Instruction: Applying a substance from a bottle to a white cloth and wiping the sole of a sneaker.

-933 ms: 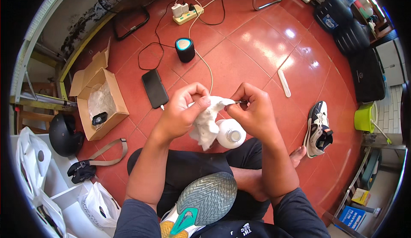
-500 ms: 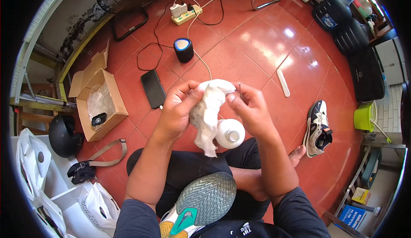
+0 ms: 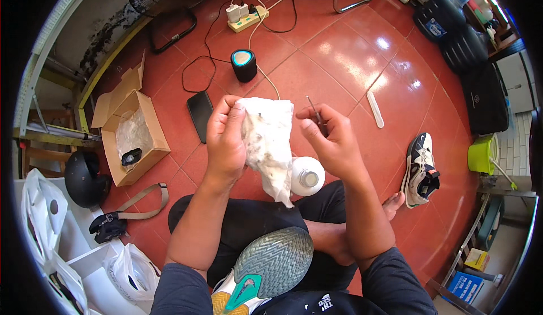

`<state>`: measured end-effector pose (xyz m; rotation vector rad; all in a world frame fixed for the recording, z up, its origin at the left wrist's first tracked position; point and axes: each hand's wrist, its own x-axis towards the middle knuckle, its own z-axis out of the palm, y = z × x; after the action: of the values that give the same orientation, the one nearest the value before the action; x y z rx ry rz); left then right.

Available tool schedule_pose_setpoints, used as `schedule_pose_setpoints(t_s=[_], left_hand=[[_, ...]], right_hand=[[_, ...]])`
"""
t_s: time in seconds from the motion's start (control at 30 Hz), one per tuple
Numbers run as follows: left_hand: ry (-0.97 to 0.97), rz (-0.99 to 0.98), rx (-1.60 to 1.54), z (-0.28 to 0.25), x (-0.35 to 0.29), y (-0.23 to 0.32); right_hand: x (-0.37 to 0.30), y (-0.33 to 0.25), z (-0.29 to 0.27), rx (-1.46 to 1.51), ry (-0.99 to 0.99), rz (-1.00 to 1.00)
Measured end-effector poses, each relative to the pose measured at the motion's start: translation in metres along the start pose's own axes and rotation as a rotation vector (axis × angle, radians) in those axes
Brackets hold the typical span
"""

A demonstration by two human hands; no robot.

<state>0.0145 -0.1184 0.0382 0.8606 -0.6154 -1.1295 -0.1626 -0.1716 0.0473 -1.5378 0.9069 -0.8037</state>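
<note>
My left hand is closed on a white cloth, pinching its upper left edge with the thumb on top. The cloth hangs down, spread fairly flat, with grey smudges on it. To its right, apart from it, my right hand grips a thin metal pick-like tool whose tip points up. Just below the hands stands a white bottle on the floor, partly behind the cloth. On my lap lies a shoe, its grey patterned sole facing up.
Another shoe stands on the tiles to the right, beyond a white flat stick. A black phone, a round speaker and a power strip lie ahead. At left are an open cardboard box and a belt.
The right hand has let go of the cloth and moved slightly right, keeping the tool. The bunched cloth now hangs opened out from the left hand, its smudged face showing.
</note>
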Motion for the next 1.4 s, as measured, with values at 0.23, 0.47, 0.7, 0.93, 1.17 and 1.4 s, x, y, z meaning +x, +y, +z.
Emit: schedule_pose_setpoints(t_s=[0.23, 0.47, 0.7, 0.93, 1.17, 1.4], left_hand=[[0.023, 0.021, 0.013, -0.001, 0.004, -0.006], [0.012, 0.060, 0.304, -0.006, 0.005, -0.009], [-0.075, -0.139, 0.362, -0.012, 0.009, -0.012], [-0.332, -0.555, 0.220, -0.016, 0.006, -0.009], [-0.406, -0.569, 0.200, -0.004, -0.005, 0.004], [-0.537, -0.563, 0.337, -0.018, -0.001, 0.004]], right_hand=[[-0.007, 0.002, 0.011, -0.401, -0.069, -0.137], [-0.008, -0.004, 0.019, -0.199, -0.048, -0.019], [-0.007, -0.001, 0.015, -0.140, -0.074, 0.003], [-0.008, 0.002, 0.019, -0.107, 0.043, -0.135], [-0.014, 0.001, 0.034, -0.081, 0.110, -0.136], [-0.016, -0.006, 0.033, -0.051, -0.048, -0.239]])
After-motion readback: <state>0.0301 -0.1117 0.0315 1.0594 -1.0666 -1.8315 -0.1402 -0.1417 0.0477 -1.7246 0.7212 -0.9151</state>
